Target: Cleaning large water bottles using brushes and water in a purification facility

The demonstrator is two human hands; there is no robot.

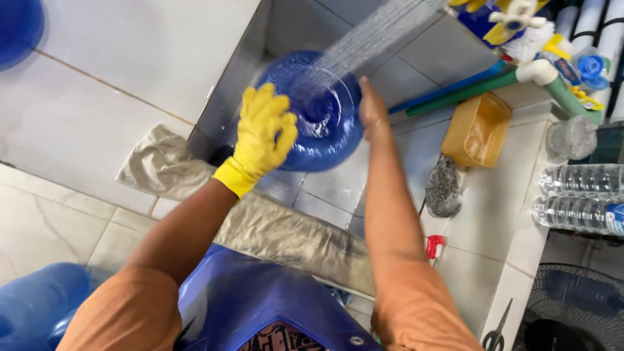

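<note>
The left hand (261, 130), in a yellow glove, gripped the blue jug (318, 114) at its nine o'clock; the bare right hand (372, 110) pressed flat at three o'clock, seemingly open; water spray (364, 42) struck the jug from one o'clock, in the tiled basin (338, 185).

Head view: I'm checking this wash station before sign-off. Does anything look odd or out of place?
Only the left hand wears a yellow glove; the right hand on the blue jug is bare. Scissors lie at the tiled ledge's edge.
</note>
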